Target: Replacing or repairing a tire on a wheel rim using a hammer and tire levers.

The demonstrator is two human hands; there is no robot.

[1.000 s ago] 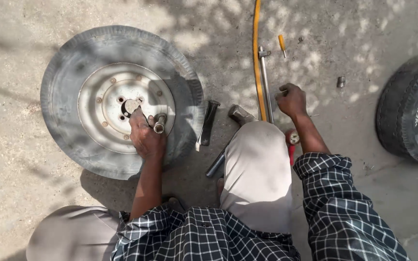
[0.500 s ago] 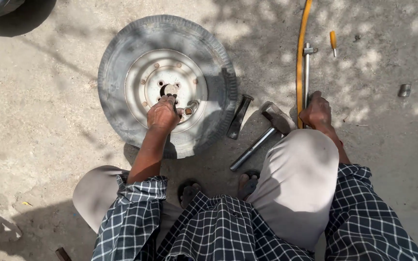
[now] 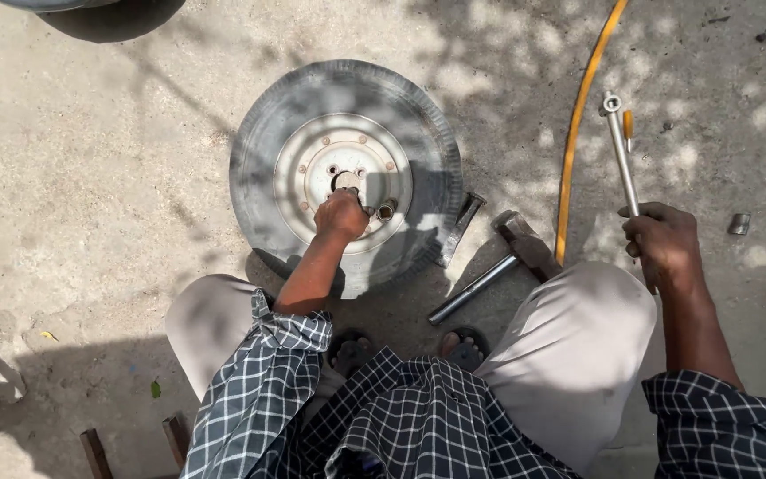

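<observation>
On the concrete ground (image 3: pixel 90 195), a small wheel (image 3: pixel 345 173) was laid flat, its grey tyre ringing a pale metal rim (image 3: pixel 303 173) with bolt holes around a centre opening. At about five o'clock from that centre, the left hand (image 3: pixel 340 215) was pressed onto the rim, fingers curled closed around something small; what was gripped could not be made out. Just beside its knuckles, at three o'clock, a short metal socket (image 3: pixel 386 211) was seen standing on the rim. At three o'clock from the wheel, well apart from it, the right hand (image 3: pixel 662 244) was closed around the lower end of a long metal wrench bar (image 3: pixel 619 151), which was stretched toward twelve o'clock from the fist. A yellow hose (image 3: pixel 578 133) was run beside the bar. Between wheel and right knee, a hammer (image 3: pixel 489 270) and a dark flat bar (image 3: pixel 460 229) were left lying, the flat bar touching the tyre's edge. A small metal piece (image 3: pixel 738 223) was seen at three o'clock from the right hand.
</observation>
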